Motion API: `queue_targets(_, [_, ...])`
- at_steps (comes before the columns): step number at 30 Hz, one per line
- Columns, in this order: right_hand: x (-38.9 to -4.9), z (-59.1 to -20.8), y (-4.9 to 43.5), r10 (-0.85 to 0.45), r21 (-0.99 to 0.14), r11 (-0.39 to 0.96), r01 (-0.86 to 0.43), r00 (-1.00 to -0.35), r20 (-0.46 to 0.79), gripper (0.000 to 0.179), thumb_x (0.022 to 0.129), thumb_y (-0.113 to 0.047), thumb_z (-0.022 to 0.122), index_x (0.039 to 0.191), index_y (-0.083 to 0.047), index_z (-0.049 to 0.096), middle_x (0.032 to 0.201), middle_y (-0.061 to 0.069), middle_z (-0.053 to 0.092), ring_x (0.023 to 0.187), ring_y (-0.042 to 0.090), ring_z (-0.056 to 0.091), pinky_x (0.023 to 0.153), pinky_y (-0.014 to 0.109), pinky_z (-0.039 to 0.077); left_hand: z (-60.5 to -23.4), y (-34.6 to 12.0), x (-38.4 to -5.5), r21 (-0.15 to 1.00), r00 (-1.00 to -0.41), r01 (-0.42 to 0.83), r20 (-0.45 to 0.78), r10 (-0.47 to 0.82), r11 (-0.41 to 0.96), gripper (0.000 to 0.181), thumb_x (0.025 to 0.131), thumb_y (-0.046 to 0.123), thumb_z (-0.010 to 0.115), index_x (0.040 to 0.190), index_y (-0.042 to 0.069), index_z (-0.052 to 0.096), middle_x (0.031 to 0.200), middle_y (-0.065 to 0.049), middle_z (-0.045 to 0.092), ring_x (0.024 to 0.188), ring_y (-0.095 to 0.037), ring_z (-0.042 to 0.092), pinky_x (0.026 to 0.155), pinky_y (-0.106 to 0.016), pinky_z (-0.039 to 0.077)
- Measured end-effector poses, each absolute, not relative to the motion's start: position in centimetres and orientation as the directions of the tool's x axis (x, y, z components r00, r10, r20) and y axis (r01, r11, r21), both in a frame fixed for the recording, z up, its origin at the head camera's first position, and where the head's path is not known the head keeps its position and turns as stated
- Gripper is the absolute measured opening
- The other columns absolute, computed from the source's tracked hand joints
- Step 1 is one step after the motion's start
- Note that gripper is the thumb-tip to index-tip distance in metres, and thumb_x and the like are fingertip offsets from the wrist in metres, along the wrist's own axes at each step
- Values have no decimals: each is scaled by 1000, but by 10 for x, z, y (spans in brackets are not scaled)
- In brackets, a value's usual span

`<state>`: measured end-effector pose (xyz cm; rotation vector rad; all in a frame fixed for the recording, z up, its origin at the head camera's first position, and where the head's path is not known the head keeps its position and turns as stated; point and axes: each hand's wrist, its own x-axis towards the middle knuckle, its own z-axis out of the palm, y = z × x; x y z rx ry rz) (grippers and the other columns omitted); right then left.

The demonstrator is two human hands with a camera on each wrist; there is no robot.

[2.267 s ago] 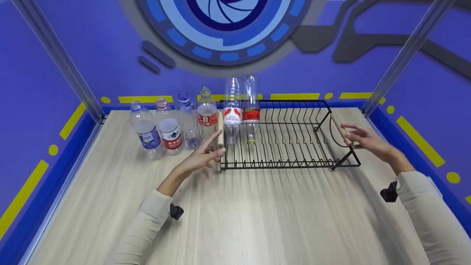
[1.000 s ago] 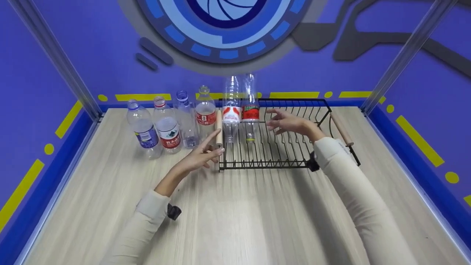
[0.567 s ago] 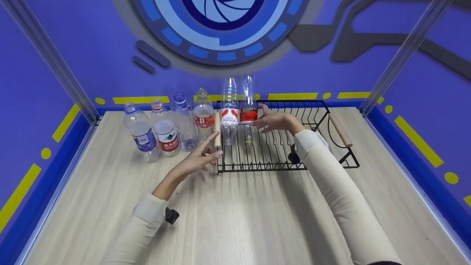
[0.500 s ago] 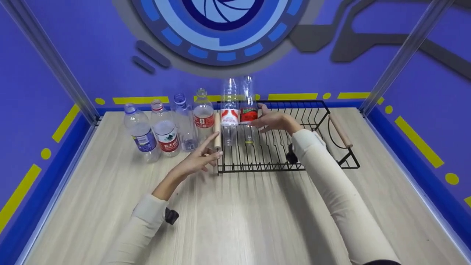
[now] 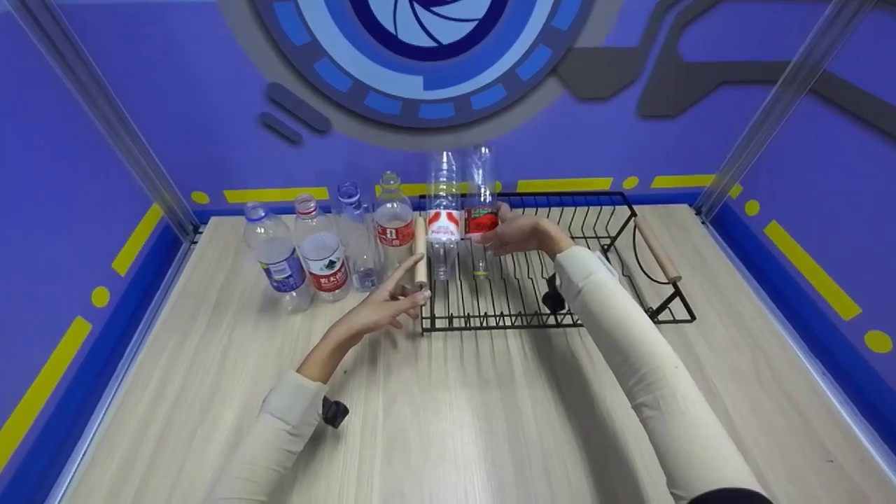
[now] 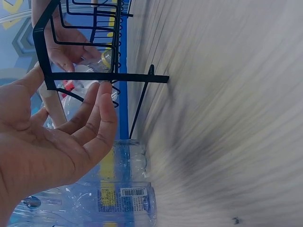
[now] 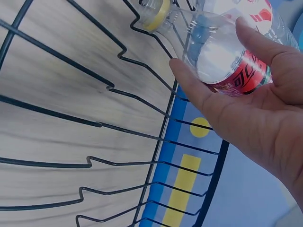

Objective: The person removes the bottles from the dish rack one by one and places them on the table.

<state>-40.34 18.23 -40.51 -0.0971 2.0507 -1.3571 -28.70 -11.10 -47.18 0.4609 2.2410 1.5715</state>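
The right hand (image 5: 516, 232) is holding the red-labelled bottle (image 5: 481, 220) between thumb and fingers; the bottle is standing upside down in the wire rack (image 5: 497, 327), beside another inverted bottle (image 5: 444, 225). The left hand (image 5: 378, 308), fingers loosely spread, is touching the rack's left end.

A hand could pass low over the front of the pale wood-grain surface (image 5: 455, 413), or drop from above into the right end of the black wire rack (image 5: 490, 327), short of its pale wooden right-hand handle (image 5: 656, 250). A beige sleeve (image 5: 630, 343) and the right grip (image 5: 521, 234) cross its middle; two upside-down clear plastic bottles (image 5: 444, 225) block its left end. Beyond the left grip (image 5: 381, 309), four upright clear bottles (image 5: 327, 264) crowd together.
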Motion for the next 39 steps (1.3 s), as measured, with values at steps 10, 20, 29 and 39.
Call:
queue_targets(10, [-398, -401, 206, -466, -877, 327, 353, -746, -475, 90, 104, -2, 51, 161, -20, -16, 158, 25, 32, 109, 23, 61, 121, 46, 37, -472, -108, -289, 946, -874, 65, -99, 475, 316, 77, 104, 32, 60, 164, 37, 12, 116, -19, 63, 99, -29, 65, 83, -43, 55])
queue_targets(20, [-373, -395, 263, -486, -895, 305, 325, -755, -439, 91, 105, -8, 51, 161, -24, -19, 162, 30, 24, 141, 41, 46, 122, 50, 35, -473, -95, -298, 945, -854, 60, -119, 507, 323, 78, 103, 32, 61, 164, 37, 13, 115, -21, 62, 98, -28, 64, 90, -53, 54])
queue_targets(29, [-349, -384, 300, -522, -912, 342, 227, -761, -386, 87, 106, -11, 51, 163, -21, -15, 162, 30, 24, 147, 46, 37, 121, 52, 34, -473, -103, -296, 948, -866, 35, -130, 483, 317, 78, 103, 36, 61, 163, 43, 12, 124, -21, 62, 106, -36, 64, 95, -57, 52])
queue_targets(39, [-329, -396, 315, -548, -942, 292, 167, -778, -308, 89, 105, -17, 56, 164, -16, -9, 159, 29, 31, 138, 41, 50, 113, 50, 45, -475, -111, -289, 951, -873, 29, -126, 471, 307, 79, 102, 38, 62, 163, 43, 12, 126, -23, 61, 110, -41, 62, 98, -61, 51])
